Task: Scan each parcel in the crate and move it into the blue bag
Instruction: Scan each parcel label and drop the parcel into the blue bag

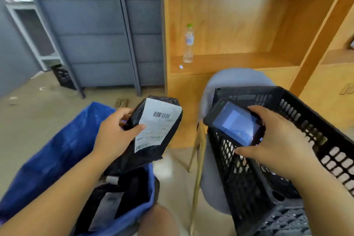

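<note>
My left hand (113, 134) grips a black plastic parcel (153, 151) with a white barcode label facing up, held over the near edge of the blue bag (57, 151). Inside the bag lie other black parcels (115, 197). My right hand (277, 143) holds a black handheld scanner (235, 122) with its lit screen up, above the black perforated crate (298, 120). The scanner's front end points left toward the parcel's label, a short gap apart. The crate's inside is mostly hidden by my right hand and arm.
The crate rests tilted on a grey chair (229, 80) with wooden legs. Behind stands a wooden shelf unit (239, 59) with a clear water bottle (188, 44). Grey metal cabinets (99, 44) and another black crate (63, 76) stand at the back left on the concrete floor.
</note>
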Demonstrator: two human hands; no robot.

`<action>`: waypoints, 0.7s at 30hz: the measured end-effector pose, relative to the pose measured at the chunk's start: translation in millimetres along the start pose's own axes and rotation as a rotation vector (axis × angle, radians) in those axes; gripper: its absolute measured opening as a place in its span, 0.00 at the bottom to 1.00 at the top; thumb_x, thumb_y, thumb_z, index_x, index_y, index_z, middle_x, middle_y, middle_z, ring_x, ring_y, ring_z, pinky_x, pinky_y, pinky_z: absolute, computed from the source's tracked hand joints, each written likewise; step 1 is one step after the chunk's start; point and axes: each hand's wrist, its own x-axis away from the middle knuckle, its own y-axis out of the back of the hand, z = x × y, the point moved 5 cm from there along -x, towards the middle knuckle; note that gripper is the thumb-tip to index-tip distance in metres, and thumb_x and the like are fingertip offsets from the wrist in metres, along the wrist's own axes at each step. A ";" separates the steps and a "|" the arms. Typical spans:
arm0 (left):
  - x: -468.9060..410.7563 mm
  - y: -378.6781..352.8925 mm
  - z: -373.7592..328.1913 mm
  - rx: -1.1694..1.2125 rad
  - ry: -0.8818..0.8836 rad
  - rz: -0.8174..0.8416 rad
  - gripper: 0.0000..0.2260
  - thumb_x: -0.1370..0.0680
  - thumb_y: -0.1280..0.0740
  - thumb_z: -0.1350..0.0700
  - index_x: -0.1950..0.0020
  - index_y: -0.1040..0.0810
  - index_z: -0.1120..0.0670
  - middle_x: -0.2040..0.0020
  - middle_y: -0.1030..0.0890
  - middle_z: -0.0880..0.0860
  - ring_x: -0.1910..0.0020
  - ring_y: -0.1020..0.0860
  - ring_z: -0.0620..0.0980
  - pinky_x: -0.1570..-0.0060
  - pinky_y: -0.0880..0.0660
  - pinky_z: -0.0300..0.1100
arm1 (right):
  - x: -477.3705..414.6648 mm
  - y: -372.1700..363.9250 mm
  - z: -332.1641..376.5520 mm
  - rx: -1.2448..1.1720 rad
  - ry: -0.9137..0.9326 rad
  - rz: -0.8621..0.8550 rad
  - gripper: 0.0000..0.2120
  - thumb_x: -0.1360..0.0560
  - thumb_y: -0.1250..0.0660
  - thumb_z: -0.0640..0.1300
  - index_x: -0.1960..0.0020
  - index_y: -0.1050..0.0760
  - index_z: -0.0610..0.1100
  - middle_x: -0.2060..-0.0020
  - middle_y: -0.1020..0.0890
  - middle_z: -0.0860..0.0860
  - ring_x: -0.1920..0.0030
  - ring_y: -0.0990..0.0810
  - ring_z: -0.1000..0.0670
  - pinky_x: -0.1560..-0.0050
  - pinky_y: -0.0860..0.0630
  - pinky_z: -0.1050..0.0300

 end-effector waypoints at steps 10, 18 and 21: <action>25.5 20.6 125.1 -0.296 0.407 0.116 0.21 0.30 0.26 0.45 0.41 0.22 0.52 0.43 0.21 0.53 0.42 0.24 0.54 0.44 0.27 0.49 | 7.1 -37.7 43.3 0.044 0.083 0.095 0.45 0.48 0.20 0.55 0.35 0.35 0.52 0.49 0.23 0.53 0.55 0.26 0.51 0.61 0.30 0.54; 14.2 -55.5 61.8 -0.297 0.250 0.390 0.09 0.26 0.30 0.46 0.55 0.21 0.51 0.56 0.19 0.47 0.55 0.22 0.47 0.53 0.25 0.46 | 21.5 -14.0 -3.3 0.090 -0.071 0.080 0.46 0.46 0.22 0.59 0.33 0.37 0.55 0.46 0.24 0.55 0.50 0.24 0.48 0.56 0.26 0.52; 4.1 -92.5 23.4 -0.281 0.157 0.482 0.07 0.26 0.31 0.44 0.55 0.23 0.47 0.56 0.21 0.43 0.55 0.23 0.44 0.51 0.25 0.45 | 30.2 0.9 -34.9 0.091 -0.138 0.053 0.45 0.46 0.22 0.59 0.34 0.37 0.55 0.46 0.24 0.54 0.51 0.24 0.48 0.57 0.25 0.52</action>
